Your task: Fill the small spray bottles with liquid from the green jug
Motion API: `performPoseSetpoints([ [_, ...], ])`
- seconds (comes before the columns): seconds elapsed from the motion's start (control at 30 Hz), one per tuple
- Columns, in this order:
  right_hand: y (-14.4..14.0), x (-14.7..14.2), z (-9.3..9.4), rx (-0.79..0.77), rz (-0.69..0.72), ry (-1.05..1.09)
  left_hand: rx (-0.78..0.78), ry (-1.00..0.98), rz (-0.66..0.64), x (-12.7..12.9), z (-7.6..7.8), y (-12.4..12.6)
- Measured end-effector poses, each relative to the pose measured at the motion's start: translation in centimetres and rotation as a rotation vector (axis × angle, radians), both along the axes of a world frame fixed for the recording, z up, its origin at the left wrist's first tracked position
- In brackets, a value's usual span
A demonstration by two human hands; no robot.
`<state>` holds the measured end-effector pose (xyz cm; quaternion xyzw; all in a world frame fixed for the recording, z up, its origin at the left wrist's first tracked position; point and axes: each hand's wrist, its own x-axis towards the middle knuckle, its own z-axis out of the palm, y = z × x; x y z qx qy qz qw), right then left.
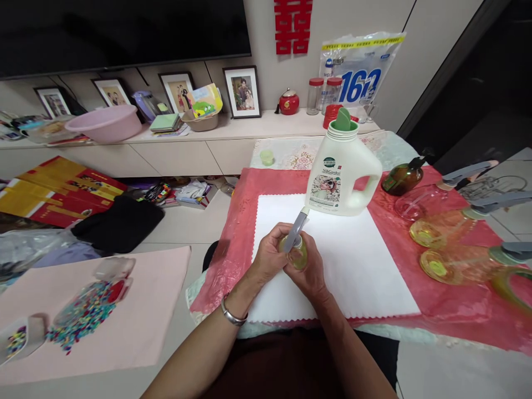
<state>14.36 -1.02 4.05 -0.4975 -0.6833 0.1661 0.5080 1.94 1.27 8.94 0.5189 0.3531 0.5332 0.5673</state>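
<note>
Covering the low surface (457,310) is a red plastic sheet (241,221), and on that lies a white scallop-edged mat (353,266). Behind runs a long wall shelf (257,128) carrying framed photos, a pink basin (103,123), a red pot and two red-lidded jars (322,95), with a dark screen above. On the mat stands a white detergent jug (341,174), green cap flipped open. To its right lie an amber pump bottle (401,178) on its side and several clear spray bottles (449,221) holding yellowish liquid. Over the mat's near edge, the left hand (270,257) and right hand (310,271) meet, fingers closed around a small spray bottle (296,252) of yellow-green liquid, its grey trigger pointing toward the jug. Left, on a pink cloth (137,310), clear boxes (100,293) spill coloured beads.
</note>
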Motion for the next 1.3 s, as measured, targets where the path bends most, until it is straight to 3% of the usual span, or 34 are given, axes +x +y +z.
performPoseSetpoints([
  [0.1,0.0,0.1,0.3,-0.003,0.005,0.0,0.042,0.031,0.056,0.3,0.3,0.1],
  [0.43,0.0,-0.2,-0.1,-0.017,-0.015,0.027,-0.08,-0.09,-0.042,-0.1,-0.6,-0.4],
  [0.73,0.0,0.1,-0.2,-0.013,0.01,0.04,0.026,0.026,0.102,0.7,-0.2,-0.3],
  [0.87,0.0,0.0,0.0,-0.025,0.011,0.043,-0.02,0.061,0.061,0.4,0.1,-0.2],
  [1.1,0.1,-0.1,-0.1,-0.036,0.01,0.069,-0.119,-0.045,0.014,0.3,0.4,-0.5],
  [1.3,0.0,-0.4,0.6,-0.002,-0.01,0.056,-0.06,0.075,0.097,0.2,-0.4,-0.9],
])
